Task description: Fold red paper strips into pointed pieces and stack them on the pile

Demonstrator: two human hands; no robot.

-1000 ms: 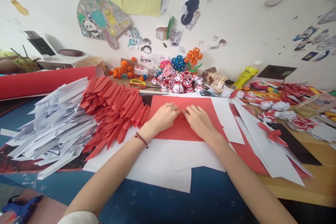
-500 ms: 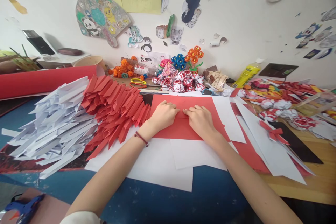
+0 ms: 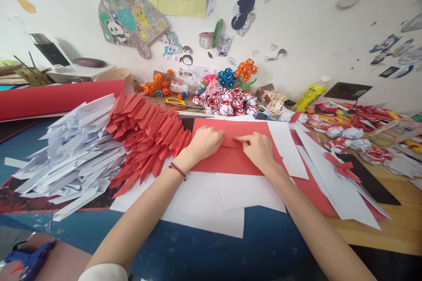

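Note:
A small red paper piece [image 3: 231, 142] lies on a larger red sheet [image 3: 217, 161] between my hands. My left hand [image 3: 207, 140], with a dark red bracelet at the wrist, has its fingers curled down on the piece's left end. The index finger of my right hand [image 3: 257, 148] points onto the right end, the other fingers folded in. White sheets [image 3: 204, 210] lie beneath the red one. To the left are a heap of folded red strips [image 3: 148, 134] and a heap of folded white strips [image 3: 74, 153].
Red-and-white paper flowers [image 3: 231, 103] stand behind the sheet, with yellow-handled scissors [image 3: 176, 102] beside them. A yellow bottle [image 3: 310, 95] is at the back right. Paper strips [image 3: 339, 175] cover the right side. A blue glue gun [image 3: 29, 257] lies at lower left.
My right hand has shifted slightly right and extended its index finger. More of the small red piece shows between the hands. The whole view has moved a little.

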